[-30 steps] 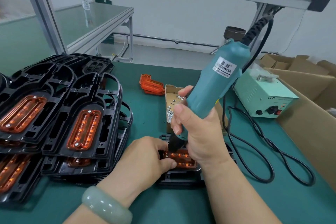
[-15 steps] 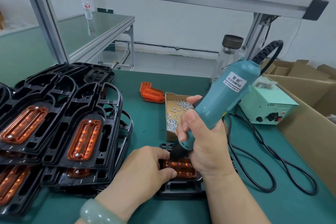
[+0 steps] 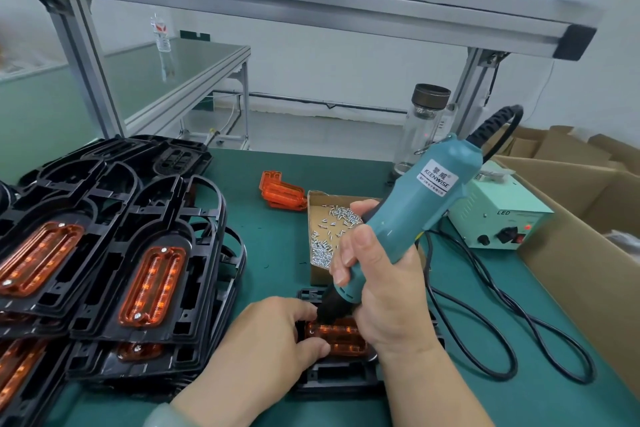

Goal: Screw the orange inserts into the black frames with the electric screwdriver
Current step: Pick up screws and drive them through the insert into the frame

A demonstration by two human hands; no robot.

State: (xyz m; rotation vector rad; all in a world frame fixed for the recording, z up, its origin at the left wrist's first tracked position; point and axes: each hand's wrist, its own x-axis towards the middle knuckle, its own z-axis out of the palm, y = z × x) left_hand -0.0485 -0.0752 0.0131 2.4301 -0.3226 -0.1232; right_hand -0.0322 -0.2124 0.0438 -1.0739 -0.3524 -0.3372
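The fingers (image 3: 349, 250) of the right hand (image 3: 384, 298) are wrapped tight round the lower body of the teal electric screwdriver (image 3: 419, 211), the thumb lying along the side that faces the camera; the tool leans up and to the right, with its black nose down at the left end of the orange insert (image 3: 346, 338); the bit tip is hidden between the two hands. The left hand (image 3: 266, 340) has its fingers curled, thumb and forefinger pinching the insert's left end just beside the nose. The insert sits in a black frame (image 3: 339, 380) lying flat on the green mat (image 3: 277, 253), near its front edge. To the left lies a stack of finished frames (image 3: 104, 253), orange showing in each top one. Behind the hands stands an open cardboard tray (image 3: 316, 276) of loose screws (image 3: 323, 248), with spare inserts (image 3: 280, 192) at its far left corner. To the right is a pale green power box (image 3: 498, 218); its black cable (image 3: 491, 329) loops over the mat. A glass bottle (image 3: 424, 128) stands behind the screwdriver.
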